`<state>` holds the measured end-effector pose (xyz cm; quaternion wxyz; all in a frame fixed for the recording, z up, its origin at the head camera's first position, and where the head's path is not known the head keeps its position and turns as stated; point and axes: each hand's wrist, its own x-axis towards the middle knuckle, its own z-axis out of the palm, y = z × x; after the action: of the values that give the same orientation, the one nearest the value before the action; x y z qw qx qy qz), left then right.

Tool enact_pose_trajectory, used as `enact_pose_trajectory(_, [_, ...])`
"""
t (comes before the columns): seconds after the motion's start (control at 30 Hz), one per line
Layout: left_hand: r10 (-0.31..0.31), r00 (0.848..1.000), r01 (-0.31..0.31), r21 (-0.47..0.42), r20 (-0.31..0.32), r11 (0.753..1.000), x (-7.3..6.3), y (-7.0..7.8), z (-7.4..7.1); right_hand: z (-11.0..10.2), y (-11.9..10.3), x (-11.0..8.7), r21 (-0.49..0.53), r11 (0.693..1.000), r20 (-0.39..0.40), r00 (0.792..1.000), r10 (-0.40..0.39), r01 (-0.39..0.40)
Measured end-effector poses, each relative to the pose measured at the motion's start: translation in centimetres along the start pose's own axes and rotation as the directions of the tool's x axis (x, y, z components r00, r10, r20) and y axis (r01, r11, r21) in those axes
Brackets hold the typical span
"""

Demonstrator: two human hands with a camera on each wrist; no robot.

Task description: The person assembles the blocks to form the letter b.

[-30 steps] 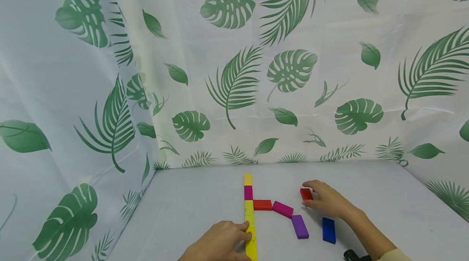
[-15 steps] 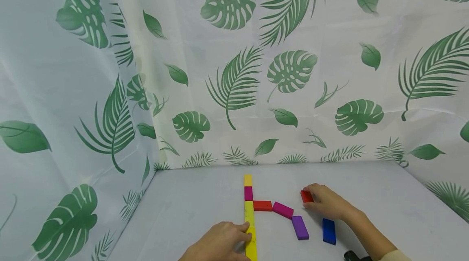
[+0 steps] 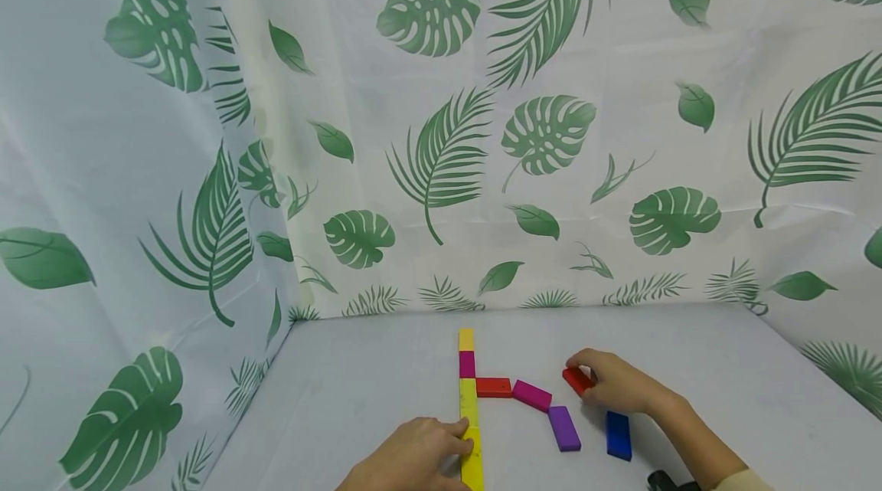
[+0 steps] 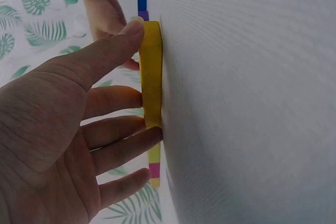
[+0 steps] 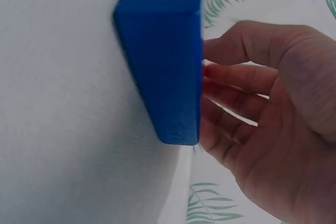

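In the head view, my right hand point(image 3: 620, 382) pinches a small red block point(image 3: 576, 381) between thumb and fingers, low over the table. A blue block point(image 3: 619, 436) lies just below that hand; in the right wrist view the blue block point(image 5: 163, 72) hides the fingertips. My left hand point(image 3: 416, 454) rests its fingers on the nearest yellow block point(image 3: 472, 468) of a straight row. From the left wrist view, thumb and fairly straight fingers touch this yellow block point(image 4: 151, 77) along its length.
The row continues with another yellow block point(image 3: 468, 397), a magenta block point(image 3: 467, 364) and a pale yellow block point(image 3: 466, 338). Branching right are a red block point(image 3: 493, 387), a magenta block point(image 3: 532, 395) and a purple block point(image 3: 565, 428). A leaf-print curtain point(image 3: 441, 169) stands behind.
The right hand's fingers have closed round the red block, which has turned to a slant and shifted slightly toward me. The left hand and the other blocks look unchanged.
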<state>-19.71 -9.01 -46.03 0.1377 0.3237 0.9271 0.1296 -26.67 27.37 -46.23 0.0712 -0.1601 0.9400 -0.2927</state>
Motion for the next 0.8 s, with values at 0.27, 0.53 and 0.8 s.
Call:
enact_pose_trajectory(0.27, [0.0, 1.0, 0.0, -0.001, 0.007, 1.0, 0.04, -0.14, -0.04, 0.04, -0.38, -0.06, 0.025, 0.999, 0.012, 1.0, 0.021, -0.021])
enact_pose_trajectory(0.53, [0.003, 1.0, -0.003, -0.005, -0.005, 1.0, -0.06, -0.14, 0.0, 0.1, -0.72, -0.17, 0.014, 0.999, -0.007, 0.999, 0.042, -0.042])
enact_pose_trajectory(0.8, [-0.005, 1.0, 0.005, -0.016, -0.005, 1.0, -0.11, -0.07, 0.02, 0.13, -0.73, -0.11, 0.001, 1.0, 0.008, 1.0, 0.022, -0.022])
